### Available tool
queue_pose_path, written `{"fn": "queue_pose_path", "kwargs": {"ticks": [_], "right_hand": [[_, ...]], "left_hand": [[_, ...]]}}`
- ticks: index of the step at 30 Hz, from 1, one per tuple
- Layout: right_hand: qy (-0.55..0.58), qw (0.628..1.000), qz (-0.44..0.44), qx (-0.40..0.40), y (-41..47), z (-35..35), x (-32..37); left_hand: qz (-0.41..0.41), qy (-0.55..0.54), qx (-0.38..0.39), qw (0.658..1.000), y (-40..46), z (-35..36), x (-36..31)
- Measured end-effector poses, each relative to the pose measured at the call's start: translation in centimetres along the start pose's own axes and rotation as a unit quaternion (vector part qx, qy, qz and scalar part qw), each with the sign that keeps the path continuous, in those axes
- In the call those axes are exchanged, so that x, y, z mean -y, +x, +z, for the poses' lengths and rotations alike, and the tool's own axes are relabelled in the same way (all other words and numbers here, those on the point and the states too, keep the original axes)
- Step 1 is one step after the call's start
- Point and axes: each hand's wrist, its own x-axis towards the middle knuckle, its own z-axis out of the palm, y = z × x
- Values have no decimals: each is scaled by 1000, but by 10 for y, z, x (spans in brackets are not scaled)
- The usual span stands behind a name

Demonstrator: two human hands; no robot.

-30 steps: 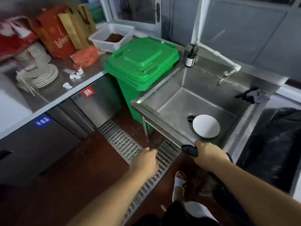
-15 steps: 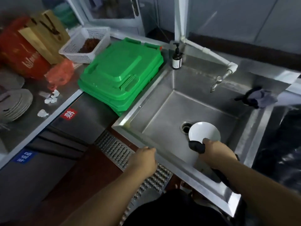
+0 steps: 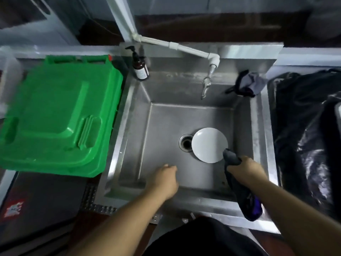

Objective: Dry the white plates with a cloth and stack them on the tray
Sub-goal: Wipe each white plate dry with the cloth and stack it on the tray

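One white plate [image 3: 208, 144] lies flat on the bottom of the steel sink [image 3: 129, 126], just right of the drain [image 3: 186, 143]. My right hand [image 3: 245, 168] grips a dark cloth [image 3: 245, 196] whose top end pokes out beside the plate's near right rim while the rest hangs below my wrist. My left hand [image 3: 165, 179] hovers over the sink's near left part with loosely curled fingers, holding nothing. No tray is in view.
A green bin lid [image 3: 57, 115] sits left of the sink. A brown pump bottle [image 3: 140, 66] stands at the back left corner, the tap [image 3: 206, 84] hangs at the back, a crumpled rag [image 3: 247, 84] lies at the back right. Black plastic bags [image 3: 304, 135] fill the right side.
The view has swung from the left counter to straight above the sink. Both hands have moved forward over the basin, my right hand with the cloth ending beside the plate.
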Motion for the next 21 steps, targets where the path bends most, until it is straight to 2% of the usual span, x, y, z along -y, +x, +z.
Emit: {"fn": "queue_pose_path", "kwargs": {"ticks": [7,12,18,21], "right_hand": [[122,984,127,-5,27,36,-2],[209,959,192,-12,67,61,-21],[299,923,241,-33,117,95,-43],[315,912,258,-50,134,113,-55]], "left_hand": [[26,63,64,996,75,-7,26],[7,38,120,992,122,14,23],[-55,-117,147,981,187,56,7],[-131,-271,167,939,217,84,-10]]}}
